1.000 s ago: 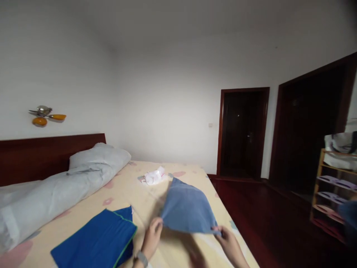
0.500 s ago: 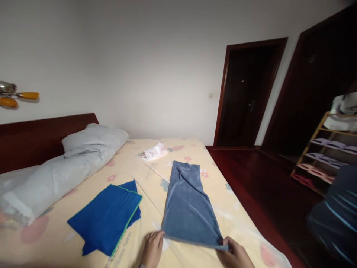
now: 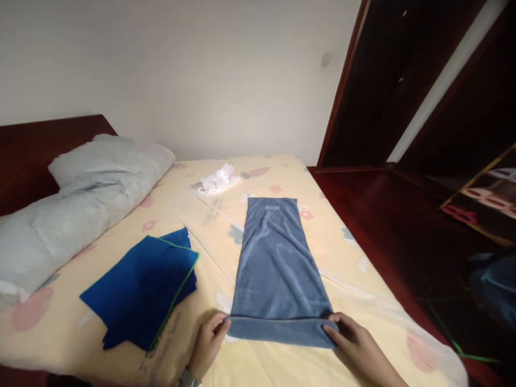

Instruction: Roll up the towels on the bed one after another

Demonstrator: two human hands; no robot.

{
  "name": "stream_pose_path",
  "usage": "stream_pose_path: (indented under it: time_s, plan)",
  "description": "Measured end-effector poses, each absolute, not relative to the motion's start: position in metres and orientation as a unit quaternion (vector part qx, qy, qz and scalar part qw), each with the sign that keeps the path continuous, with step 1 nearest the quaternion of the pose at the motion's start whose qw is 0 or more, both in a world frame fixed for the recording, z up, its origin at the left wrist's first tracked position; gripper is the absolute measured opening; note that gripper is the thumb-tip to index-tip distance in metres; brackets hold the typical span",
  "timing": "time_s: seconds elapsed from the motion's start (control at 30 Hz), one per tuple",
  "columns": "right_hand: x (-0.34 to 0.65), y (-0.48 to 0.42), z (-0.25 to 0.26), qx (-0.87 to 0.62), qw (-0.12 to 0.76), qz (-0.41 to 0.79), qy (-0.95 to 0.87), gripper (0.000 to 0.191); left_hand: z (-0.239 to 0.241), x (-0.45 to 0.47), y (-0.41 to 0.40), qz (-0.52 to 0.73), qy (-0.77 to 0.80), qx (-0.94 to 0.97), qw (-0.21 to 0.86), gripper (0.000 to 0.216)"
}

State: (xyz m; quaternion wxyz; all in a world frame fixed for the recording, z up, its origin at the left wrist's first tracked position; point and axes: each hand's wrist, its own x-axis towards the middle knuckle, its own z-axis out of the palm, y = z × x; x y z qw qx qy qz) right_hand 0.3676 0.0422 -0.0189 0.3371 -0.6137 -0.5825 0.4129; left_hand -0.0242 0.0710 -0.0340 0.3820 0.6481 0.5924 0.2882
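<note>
A grey-blue towel (image 3: pixel 276 263) lies flat and lengthwise on the bed (image 3: pixel 282 183), its near edge folded over a little. My left hand (image 3: pixel 207 344) pinches the near left corner of that towel. My right hand (image 3: pixel 357 346) grips the near right corner. Both hands rest low on the sheet at the bed's near side. A folded dark blue cloth with a green edge (image 3: pixel 143 287) lies to the left of the towel, apart from it.
A pale grey rolled duvet and pillow (image 3: pixel 76 199) lie along the left by the dark wooden headboard (image 3: pixel 36 145). A crumpled white plastic bag (image 3: pixel 217 179) sits at the far side. Dark wood floor (image 3: pixel 395 226), doors and a shelf rack (image 3: pixel 487 199) are on the right.
The towel, held up in the air a second ago, has been laid flat on the bed. My view has tilted down and my hands now fold its near edge.
</note>
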Motion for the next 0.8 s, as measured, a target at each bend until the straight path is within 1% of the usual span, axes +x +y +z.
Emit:
stream_pose_path:
  time_s: [0.1, 0.23, 0.33, 0.4, 0.47, 0.57, 0.67, 0.8]
  plan:
    - [0.37, 0.057, -0.03, -0.648, 0.333, 0.442, -0.523, 0.032, -0.042, -0.025, 0.078, 0.277, 0.639, 0.623, 0.355, 0.037]
    - [0.362, 0.044, -0.043, -0.719, 0.358, 0.41, -0.431, 0.041, -0.053, -0.021, 0.074, 0.261, 0.665, 0.635, 0.293, 0.032]
    - [0.35, 0.017, -0.051, -0.757, 0.405, 0.352, -0.373, 0.041, -0.064, -0.018, 0.054, 0.286, 0.666, 0.635, 0.267, 0.029]
    - [0.346, -0.001, -0.055, -0.759, 0.428, 0.321, -0.372, 0.039, -0.068, -0.015, 0.037, 0.311, 0.669, 0.633, 0.235, 0.027]
    - [0.347, -0.015, -0.058, -0.736, 0.452, 0.315, -0.394, 0.035, -0.065, -0.012, 0.02, 0.326, 0.664, 0.639, 0.212, 0.026]
    - [0.355, -0.029, -0.061, -0.703, 0.511, 0.333, -0.367, 0.033, -0.053, -0.004, -0.003, 0.352, 0.641, 0.643, 0.228, 0.027]
    - [0.359, -0.027, -0.063, -0.677, 0.571, 0.356, -0.297, 0.039, -0.045, 0.008, -0.011, 0.393, 0.626, 0.62, 0.262, 0.027]
    - [0.353, -0.005, -0.061, -0.675, 0.546, 0.337, -0.364, 0.047, -0.049, 0.023, 0.01, 0.454, 0.618, 0.568, 0.298, 0.036]
